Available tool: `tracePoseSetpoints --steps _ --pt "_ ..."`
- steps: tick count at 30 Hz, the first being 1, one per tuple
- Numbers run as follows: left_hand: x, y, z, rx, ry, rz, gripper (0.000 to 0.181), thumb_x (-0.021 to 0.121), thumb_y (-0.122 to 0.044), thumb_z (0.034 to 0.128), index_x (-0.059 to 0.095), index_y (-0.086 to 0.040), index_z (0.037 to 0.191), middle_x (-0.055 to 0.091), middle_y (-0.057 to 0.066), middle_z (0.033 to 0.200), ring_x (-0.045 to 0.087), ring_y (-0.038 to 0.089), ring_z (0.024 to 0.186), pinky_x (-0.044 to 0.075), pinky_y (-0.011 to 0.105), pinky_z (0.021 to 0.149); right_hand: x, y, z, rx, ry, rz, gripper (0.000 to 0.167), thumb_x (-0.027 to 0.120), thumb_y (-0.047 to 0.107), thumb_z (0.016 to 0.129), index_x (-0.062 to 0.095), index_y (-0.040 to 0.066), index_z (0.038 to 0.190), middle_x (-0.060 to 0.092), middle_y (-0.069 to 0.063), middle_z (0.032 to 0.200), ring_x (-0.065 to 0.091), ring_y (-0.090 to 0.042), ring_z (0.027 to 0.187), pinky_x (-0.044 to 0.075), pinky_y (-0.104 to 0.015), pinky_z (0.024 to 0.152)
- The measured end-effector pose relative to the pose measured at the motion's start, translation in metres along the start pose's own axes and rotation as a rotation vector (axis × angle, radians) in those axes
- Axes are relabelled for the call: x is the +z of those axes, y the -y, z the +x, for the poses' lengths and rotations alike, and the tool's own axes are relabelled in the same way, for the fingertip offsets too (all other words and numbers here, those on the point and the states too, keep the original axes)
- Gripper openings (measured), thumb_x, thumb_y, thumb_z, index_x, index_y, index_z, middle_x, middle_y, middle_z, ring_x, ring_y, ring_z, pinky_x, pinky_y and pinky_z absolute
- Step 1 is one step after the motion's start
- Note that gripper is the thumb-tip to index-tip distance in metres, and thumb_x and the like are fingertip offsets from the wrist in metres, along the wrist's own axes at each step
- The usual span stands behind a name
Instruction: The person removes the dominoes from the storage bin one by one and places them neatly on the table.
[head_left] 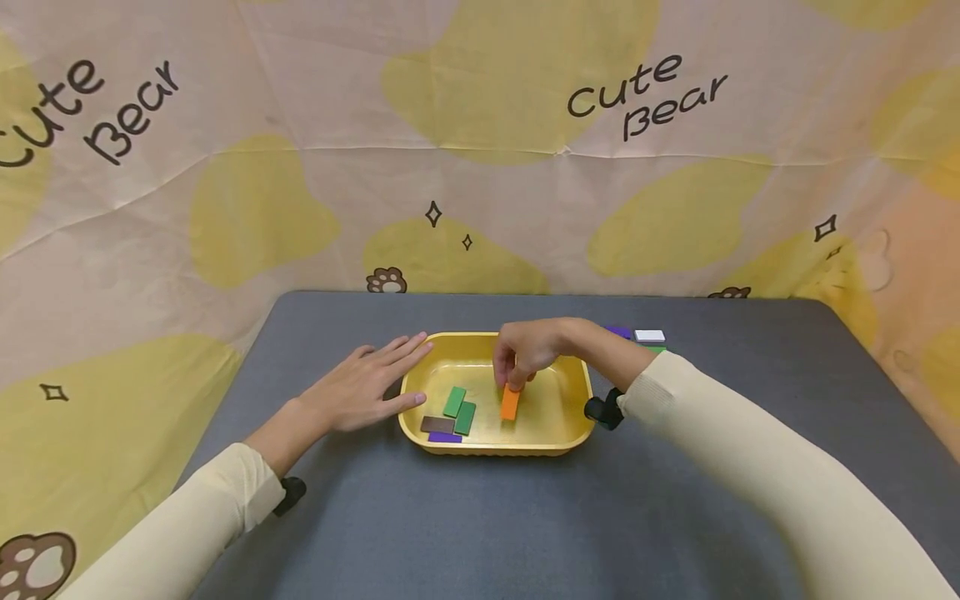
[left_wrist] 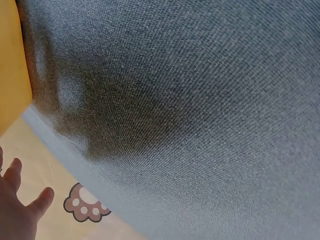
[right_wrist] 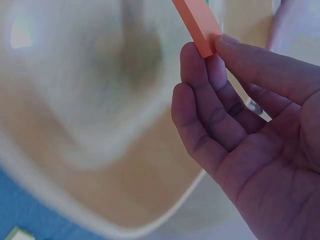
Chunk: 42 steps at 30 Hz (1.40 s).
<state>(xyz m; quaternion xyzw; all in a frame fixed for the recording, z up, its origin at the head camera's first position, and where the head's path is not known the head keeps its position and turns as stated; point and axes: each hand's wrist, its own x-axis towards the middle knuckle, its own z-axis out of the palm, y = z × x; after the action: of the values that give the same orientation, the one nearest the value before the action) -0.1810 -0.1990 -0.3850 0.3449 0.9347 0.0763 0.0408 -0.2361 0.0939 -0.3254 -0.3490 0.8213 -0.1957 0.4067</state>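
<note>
My right hand [head_left: 528, 348] is over the middle of a yellow plastic tray [head_left: 557, 408], pinching an orange block [head_left: 510, 404] between thumb and fingertips. The right wrist view shows the thin orange block [right_wrist: 199, 25] gripped near one end. My left hand [head_left: 369, 379] lies at the tray's left rim with its fingers straight and spread, holding nothing. Inside the tray, at the near left, are a light green block [head_left: 454, 402], a darker green block [head_left: 465, 418], a brown block [head_left: 437, 424] and a purple block [head_left: 445, 437].
Behind my right forearm, a purple block [head_left: 618, 332], a white block [head_left: 649, 336] and a partly hidden green block [head_left: 657, 349] lie on the grey cloth-covered table [head_left: 360, 533]. A printed fabric backdrop [head_left: 480, 108] hangs behind the table's far edge.
</note>
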Motion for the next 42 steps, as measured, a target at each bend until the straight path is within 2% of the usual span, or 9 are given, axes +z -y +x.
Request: tracePoseSetpoints --steps 5,11,18,24,28,34,42 --pt "0.0 0.0 0.0 0.004 -0.004 0.004 0.079 0.043 -0.063 0.0985 0.021 -0.019 0.16 0.019 0.002 0.165 0.025 0.031 0.149 0.028 0.064 0.109 -0.011 -0.01 -0.019 -0.018 -0.039 0.002 0.01 0.067 -0.003 0.088 0.073 0.001 0.096 0.066 -0.003 0.081 0.053 -0.012 0.071 0.051 -0.028 0.069" --pt "-0.001 -0.001 0.0 -0.003 0.001 -0.002 0.08 0.043 -0.064 0.0981 0.021 -0.019 0.16 0.018 0.001 0.165 0.024 0.03 0.149 0.028 0.064 0.11 -0.023 -0.021 -0.043 0.022 -0.111 -0.006 0.01 0.069 0.0 0.088 0.073 0.002 0.097 0.067 -0.004 0.085 0.056 -0.015 0.078 0.049 -0.026 0.071" --pt "-0.002 -0.001 -0.001 -0.003 -0.003 -0.003 0.079 0.043 -0.063 0.0981 0.022 -0.019 0.16 0.018 0.001 0.165 0.024 0.03 0.149 0.028 0.064 0.11 -0.034 -0.035 -0.073 0.047 -0.167 0.075 0.011 0.069 -0.001 0.089 0.07 -0.002 0.099 0.069 -0.008 0.093 0.061 -0.018 0.083 0.054 -0.029 0.08" --pt "-0.002 -0.001 -0.001 -0.004 -0.002 -0.001 0.079 0.043 -0.064 0.0979 0.021 -0.02 0.161 0.019 0.0 0.165 0.023 0.028 0.15 0.028 0.063 0.11 -0.04 -0.048 -0.096 0.063 -0.217 0.102 0.011 0.068 -0.002 0.09 0.069 -0.003 0.1 0.07 -0.01 0.094 0.061 -0.022 0.083 0.055 -0.029 0.078" --pt "-0.001 -0.001 -0.001 -0.004 -0.006 0.002 0.079 0.043 -0.063 0.0981 0.021 -0.02 0.16 0.02 0.002 0.165 0.024 0.028 0.149 0.028 0.063 0.11 -0.041 -0.061 -0.108 0.061 -0.263 0.125 0.014 0.068 -0.003 0.09 0.07 -0.006 0.103 0.071 -0.012 0.094 0.062 -0.022 0.082 0.056 -0.03 0.078" --pt "0.0 -0.002 -0.002 0.0 -0.007 -0.006 0.079 0.044 -0.063 0.098 0.022 -0.019 0.16 0.021 0.002 0.165 0.024 0.029 0.149 0.028 0.064 0.109 -0.038 -0.083 -0.122 0.085 -0.283 0.149 0.017 0.066 -0.003 0.092 0.072 -0.007 0.107 0.073 -0.014 0.099 0.066 -0.023 0.085 0.056 -0.03 0.078" --pt "-0.002 -0.002 -0.001 -0.005 -0.002 0.005 0.08 0.043 -0.064 0.0981 0.019 -0.02 0.161 0.019 0.0 0.165 0.024 0.027 0.149 0.029 0.063 0.109 -0.024 -0.114 -0.142 0.137 -0.369 0.171 0.018 0.066 -0.002 0.093 0.072 -0.008 0.109 0.073 -0.013 0.098 0.066 -0.022 0.084 0.058 -0.035 0.077"
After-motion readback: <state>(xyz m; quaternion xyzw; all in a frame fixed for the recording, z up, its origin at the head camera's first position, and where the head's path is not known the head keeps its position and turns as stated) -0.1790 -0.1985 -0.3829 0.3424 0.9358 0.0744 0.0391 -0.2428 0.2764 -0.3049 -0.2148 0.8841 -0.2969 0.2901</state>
